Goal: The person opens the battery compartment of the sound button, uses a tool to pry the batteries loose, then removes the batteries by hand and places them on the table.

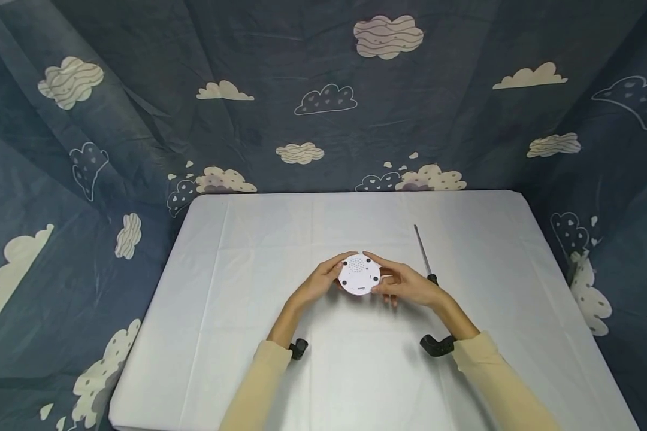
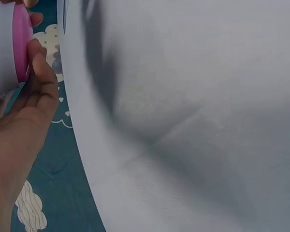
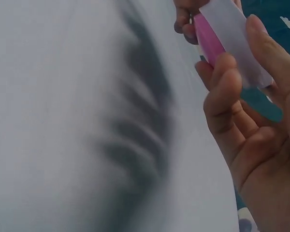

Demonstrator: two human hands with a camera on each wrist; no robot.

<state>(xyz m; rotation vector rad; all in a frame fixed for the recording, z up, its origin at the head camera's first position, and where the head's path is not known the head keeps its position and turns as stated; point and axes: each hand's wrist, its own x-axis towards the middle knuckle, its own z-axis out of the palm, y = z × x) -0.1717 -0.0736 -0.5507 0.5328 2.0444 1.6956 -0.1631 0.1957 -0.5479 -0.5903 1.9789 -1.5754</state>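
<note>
Both hands hold a round white device [image 1: 359,274] above the middle of the table. The face turned up has a patch of small holes and several dark round spots near its rim. Its other side is pink, as the left wrist view shows on the device [image 2: 21,43]. At the left rim, the left hand [image 1: 319,281] grips it between thumb and fingers. The right hand [image 1: 410,286] pinches the right rim, some fingers loosely bent below. In the right wrist view, the right hand [image 3: 261,140] has its thumb on the white side wall.
A screwdriver [image 1: 432,278] with a dark handle and long metal shaft lies right of the hands, its handle partly behind the right forearm. White cloth covers the table [image 1: 237,299]. Dark blue curtains [image 1: 275,60] with cloud prints hang behind and at both sides.
</note>
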